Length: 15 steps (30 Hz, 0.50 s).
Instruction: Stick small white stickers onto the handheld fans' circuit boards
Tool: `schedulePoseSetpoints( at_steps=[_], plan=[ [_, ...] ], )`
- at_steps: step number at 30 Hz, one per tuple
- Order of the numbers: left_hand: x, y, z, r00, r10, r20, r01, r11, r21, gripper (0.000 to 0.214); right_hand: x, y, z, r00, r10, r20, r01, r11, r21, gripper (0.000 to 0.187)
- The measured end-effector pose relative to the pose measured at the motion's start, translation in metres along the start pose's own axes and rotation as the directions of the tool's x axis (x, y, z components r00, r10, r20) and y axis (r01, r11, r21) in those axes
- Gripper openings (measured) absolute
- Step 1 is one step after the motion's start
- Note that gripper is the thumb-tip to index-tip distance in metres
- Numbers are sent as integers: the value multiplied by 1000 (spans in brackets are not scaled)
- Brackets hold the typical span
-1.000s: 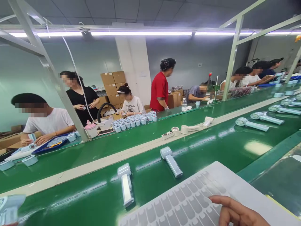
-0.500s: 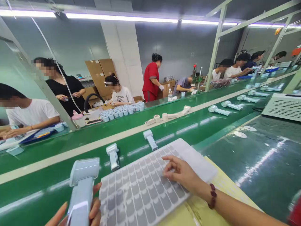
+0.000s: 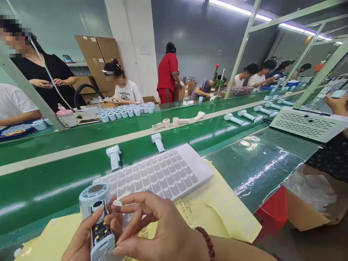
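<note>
My left hand is closed around a light blue handheld fan body, holding it upright at the lower left. Its round head has a metal disc, and the open handle bares a dark circuit board with small lights. Close beside it, my right hand pinches a small white sticker at the fingertips. The lower fingers of that hand reach the handle's bottom end; whether they touch it I cannot tell. Behind both hands lies a stack of white sheets with rows of grey rounded stickers.
Yellow backing paper lies under the sheets. More fan bodies rest on the green conveyor belt. A perforated white metal box stands at right, above a red bin. Co-workers sit and stand across the belt; another person's hand shows at far right.
My right hand has left the sticker sheet and come to the fan body with a white sticker. The fan body has turned from its smooth side to its open side. The view has shifted right and down.
</note>
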<state>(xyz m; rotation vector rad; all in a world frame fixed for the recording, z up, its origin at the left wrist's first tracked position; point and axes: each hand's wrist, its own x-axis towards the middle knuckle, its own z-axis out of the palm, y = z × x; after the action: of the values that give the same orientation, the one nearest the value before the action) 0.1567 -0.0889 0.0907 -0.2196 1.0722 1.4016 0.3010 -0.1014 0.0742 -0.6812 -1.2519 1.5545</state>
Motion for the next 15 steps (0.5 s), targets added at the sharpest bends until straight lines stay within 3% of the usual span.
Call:
schedulePoseSetpoints(
  at_steps=[2,8,15],
  plan=[
    [-5,-4,2,999,6,-39,-6,1000,1,25,1,5,8,999,7,-37,-6,999,36,74],
    [-13,-13,2,1000,2,6,-1,995,-97,26,5,8,17,993,75,-89,-73,997,28,73],
    [-17,-11,5,999,25,-23,-27,996,-87,28,4,14,21,992,61,-114,-57,998,37,66]
  ],
)
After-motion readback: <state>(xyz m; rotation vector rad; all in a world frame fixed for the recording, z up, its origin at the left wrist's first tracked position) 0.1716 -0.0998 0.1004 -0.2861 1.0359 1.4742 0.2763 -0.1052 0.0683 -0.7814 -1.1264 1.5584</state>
